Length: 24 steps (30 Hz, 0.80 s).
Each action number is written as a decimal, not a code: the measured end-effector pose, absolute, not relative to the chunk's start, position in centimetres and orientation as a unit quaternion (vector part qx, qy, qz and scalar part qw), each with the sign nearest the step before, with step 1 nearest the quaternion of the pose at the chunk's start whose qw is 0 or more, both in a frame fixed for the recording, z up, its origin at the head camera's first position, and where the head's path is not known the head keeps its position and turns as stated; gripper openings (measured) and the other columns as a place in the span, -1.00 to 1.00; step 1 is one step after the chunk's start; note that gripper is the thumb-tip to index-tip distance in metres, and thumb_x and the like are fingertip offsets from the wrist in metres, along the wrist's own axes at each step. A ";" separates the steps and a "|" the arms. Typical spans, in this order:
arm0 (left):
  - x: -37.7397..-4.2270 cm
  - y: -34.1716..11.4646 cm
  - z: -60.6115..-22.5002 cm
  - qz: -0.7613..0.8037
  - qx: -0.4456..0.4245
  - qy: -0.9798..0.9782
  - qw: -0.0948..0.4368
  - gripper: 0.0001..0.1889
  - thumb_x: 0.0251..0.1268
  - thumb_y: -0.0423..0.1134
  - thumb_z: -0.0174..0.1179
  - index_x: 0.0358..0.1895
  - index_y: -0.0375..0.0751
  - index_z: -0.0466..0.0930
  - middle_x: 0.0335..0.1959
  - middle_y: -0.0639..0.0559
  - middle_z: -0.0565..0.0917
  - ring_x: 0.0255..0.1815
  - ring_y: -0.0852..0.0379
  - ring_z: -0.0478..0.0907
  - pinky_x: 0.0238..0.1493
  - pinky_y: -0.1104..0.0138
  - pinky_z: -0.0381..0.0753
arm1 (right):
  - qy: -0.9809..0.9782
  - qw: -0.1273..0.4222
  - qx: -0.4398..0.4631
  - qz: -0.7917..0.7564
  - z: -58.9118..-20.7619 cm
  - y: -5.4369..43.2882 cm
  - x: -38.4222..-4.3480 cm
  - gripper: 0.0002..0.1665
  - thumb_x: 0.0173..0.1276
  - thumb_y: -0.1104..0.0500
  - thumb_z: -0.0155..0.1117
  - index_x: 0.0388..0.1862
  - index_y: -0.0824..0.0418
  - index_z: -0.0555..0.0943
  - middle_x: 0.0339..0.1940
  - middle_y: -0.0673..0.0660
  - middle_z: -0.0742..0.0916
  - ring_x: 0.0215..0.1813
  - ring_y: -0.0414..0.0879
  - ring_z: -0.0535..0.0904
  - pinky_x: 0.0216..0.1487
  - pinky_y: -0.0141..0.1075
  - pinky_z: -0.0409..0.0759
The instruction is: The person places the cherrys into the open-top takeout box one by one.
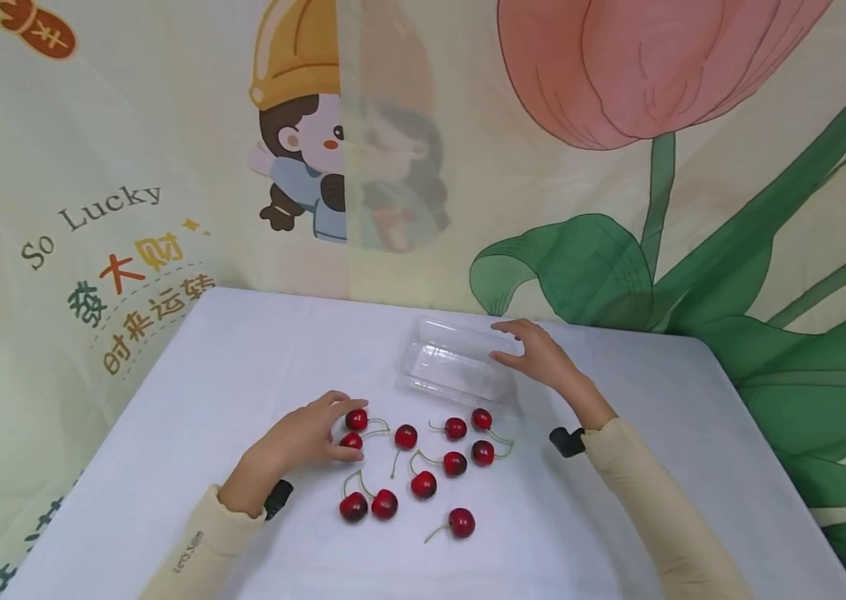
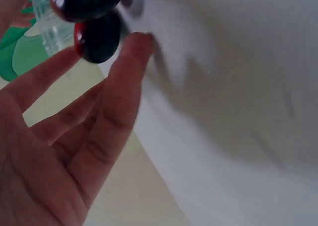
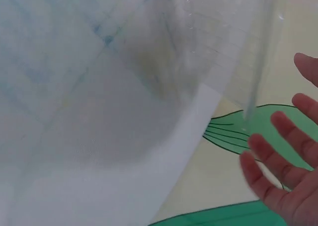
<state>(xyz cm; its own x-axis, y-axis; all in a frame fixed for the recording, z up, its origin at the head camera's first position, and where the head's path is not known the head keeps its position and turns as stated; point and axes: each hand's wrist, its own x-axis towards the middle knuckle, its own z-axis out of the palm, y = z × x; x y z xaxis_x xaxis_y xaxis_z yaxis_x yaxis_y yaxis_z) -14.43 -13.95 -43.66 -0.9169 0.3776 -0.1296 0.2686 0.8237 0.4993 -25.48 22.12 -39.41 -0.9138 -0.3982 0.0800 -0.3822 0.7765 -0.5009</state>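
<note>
My left hand (image 1: 308, 432) reaches over the white table with thumb and fingers spread around a pair of red cherries (image 1: 357, 419). Up close, in the left wrist view, two dark glossy cherries (image 2: 97, 38) show by the fingertips, with the fingers fairly straight. A clear plastic box (image 1: 447, 371) sits toward the back of the table. At its right end, my right hand (image 1: 538, 354) hovers with fingers apart and nothing in them. The right wrist view has the box's clear wall (image 3: 223, 52) beside the spread right fingers (image 3: 278, 161).
More cherries with green stems lie in front of the box, among them a single cherry (image 1: 461, 523) nearest me and a stem-joined pair (image 1: 384, 504). Behind the table (image 1: 543, 533) hangs a printed cloth (image 1: 423, 275) with a tulip and a cartoon figure.
</note>
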 end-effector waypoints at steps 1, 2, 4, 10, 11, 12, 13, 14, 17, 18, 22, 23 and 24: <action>-14.4 -13.8 -43.8 0.242 0.171 0.949 0.108 -0.24 0.01 0.04 0.48 0.34 -0.04 0.44 0.23 -0.10 0.47 -0.39 0.22 0.44 -0.25 0.26 0.54 | 0.943 0.028 -0.202 -0.263 -39.7 21.9 -25.9 -0.39 0.32 0.15 0.36 0.29 0.33 0.48 0.25 0.37 0.55 0.26 0.31 0.43 0.22 0.16 0.44; -14.4 -13.7 -43.9 0.241 0.173 0.949 0.103 -0.24 0.02 0.03 0.47 0.34 -0.06 0.44 0.22 -0.10 0.48 -0.37 0.21 0.44 -0.23 0.25 0.55 | 0.944 0.037 -0.197 -0.263 -39.9 21.8 -26.2 -0.39 0.32 0.15 0.35 0.30 0.34 0.47 0.27 0.37 0.54 0.29 0.31 0.41 0.26 0.18 0.40; -14.5 -13.5 -44.2 0.238 0.178 0.950 0.094 -0.24 0.04 0.02 0.47 0.34 -0.13 0.44 0.20 -0.12 0.50 -0.34 0.19 0.45 -0.16 0.21 0.59 | 0.942 0.047 -0.194 -0.271 -40.4 21.6 -26.8 -0.42 0.33 0.18 0.33 0.28 0.37 0.47 0.27 0.39 0.54 0.31 0.31 0.40 0.27 0.19 0.37; -14.6 -13.4 -44.5 0.242 0.195 0.946 0.088 -0.32 0.10 -0.05 0.44 0.31 -0.15 0.46 0.11 -0.11 0.55 -0.24 0.14 0.44 -0.03 0.16 0.59 | 0.928 0.030 -0.169 -0.330 -41.5 21.3 -27.7 -0.64 0.31 0.35 0.29 0.09 0.41 0.61 0.09 0.37 0.66 0.03 0.27 0.59 -0.01 0.02 0.62; -14.6 -13.4 -44.5 0.246 0.199 0.945 0.087 -0.35 0.11 -0.08 0.44 0.29 -0.14 0.49 0.10 -0.09 0.56 -0.21 0.13 0.46 -0.02 0.17 0.59 | 0.926 0.024 -0.164 -0.338 -41.5 21.4 -27.7 -0.66 0.31 0.38 0.27 0.07 0.41 0.62 0.07 0.37 0.67 0.00 0.26 0.61 -0.05 0.00 0.64; -14.6 -13.4 -44.6 0.250 0.203 0.943 0.087 -0.39 0.12 -0.09 0.44 0.27 -0.12 0.51 0.08 -0.07 0.56 -0.20 0.13 0.46 -0.02 0.17 0.59 | 0.925 0.021 -0.162 -0.344 -41.5 21.5 -27.7 -0.67 0.31 0.41 0.25 0.06 0.42 0.63 0.05 0.37 0.68 -0.03 0.25 0.63 -0.07 -0.02 0.65; -14.6 -13.3 -44.6 0.253 0.206 0.941 0.085 -0.42 0.12 -0.11 0.43 0.25 -0.11 0.54 0.06 -0.07 0.57 -0.17 0.12 0.47 -0.01 0.17 0.59 | 0.924 0.019 -0.161 -0.346 -41.5 21.5 -27.8 -0.68 0.31 0.42 0.24 0.05 0.42 0.63 0.04 0.37 0.68 -0.04 0.24 0.63 -0.08 -0.03 0.66; -14.7 -13.3 -44.6 0.255 0.208 0.941 0.082 -0.45 0.12 -0.12 0.43 0.22 -0.11 0.56 0.05 -0.06 0.57 -0.16 0.12 0.47 -0.01 0.17 0.59 | 0.924 0.017 -0.161 -0.347 -41.6 21.6 -27.8 -0.68 0.31 0.43 0.23 0.05 0.42 0.63 0.03 0.37 0.69 -0.05 0.24 0.64 -0.08 -0.03 0.66; -14.7 -13.2 -44.7 0.259 0.203 0.941 0.083 -0.49 0.10 -0.12 0.45 0.15 -0.11 0.60 0.00 -0.04 0.57 -0.16 0.12 0.47 -0.04 0.18 0.58 | 0.922 0.018 -0.160 -0.352 -41.9 21.9 -27.8 -0.69 0.31 0.44 0.22 0.04 0.43 0.63 0.00 0.37 0.70 -0.07 0.22 0.65 -0.09 -0.05 0.66; -14.7 -13.2 -44.6 0.259 0.199 0.941 0.086 -0.49 0.09 -0.12 0.46 0.14 -0.11 0.60 -0.02 -0.03 0.57 -0.18 0.13 0.47 -0.06 0.18 0.58 | 0.922 0.019 -0.159 -0.352 -42.0 22.0 -27.8 -0.70 0.31 0.44 0.23 0.03 0.43 0.63 -0.01 0.36 0.71 -0.08 0.21 0.65 -0.10 -0.06 0.66; -14.7 -13.1 -44.4 0.259 0.181 0.944 0.095 -0.49 0.04 -0.15 0.48 0.11 -0.11 0.60 -0.07 -0.02 0.56 -0.17 0.11 0.47 -0.04 0.14 0.57 | 0.919 0.020 -0.165 -0.358 -42.3 22.1 -27.9 -0.70 0.30 0.45 0.24 0.02 0.44 0.63 -0.03 0.37 0.71 -0.10 0.20 0.65 -0.12 -0.08 0.67; -14.7 -13.1 -44.3 0.259 0.178 0.944 0.096 -0.50 0.04 -0.16 0.48 0.11 -0.11 0.60 -0.08 -0.01 0.56 -0.16 0.10 0.48 -0.02 0.13 0.57 | 0.919 0.021 -0.166 -0.358 -42.4 22.1 -27.9 -0.70 0.30 0.45 0.24 0.03 0.44 0.63 -0.03 0.37 0.71 -0.10 0.20 0.65 -0.12 -0.09 0.67; -14.7 -13.1 -44.2 0.260 0.175 0.945 0.097 -0.51 0.03 -0.17 0.48 0.09 -0.11 0.61 -0.09 -0.01 0.55 -0.15 0.09 0.48 -0.01 0.11 0.57 | 0.918 0.022 -0.166 -0.359 -42.4 22.0 -27.9 -0.69 0.30 0.45 0.23 0.03 0.44 0.63 -0.02 0.37 0.70 -0.10 0.20 0.65 -0.11 -0.09 0.67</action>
<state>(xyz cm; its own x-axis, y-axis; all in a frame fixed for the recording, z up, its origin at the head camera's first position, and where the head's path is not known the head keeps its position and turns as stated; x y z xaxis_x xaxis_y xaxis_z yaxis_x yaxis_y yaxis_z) -14.69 -13.10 -44.23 -0.9196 0.3818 -0.0920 0.2810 0.8034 0.5249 -27.89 22.04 -42.41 -0.9440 -0.3202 0.0790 -0.2891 0.6879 -0.6657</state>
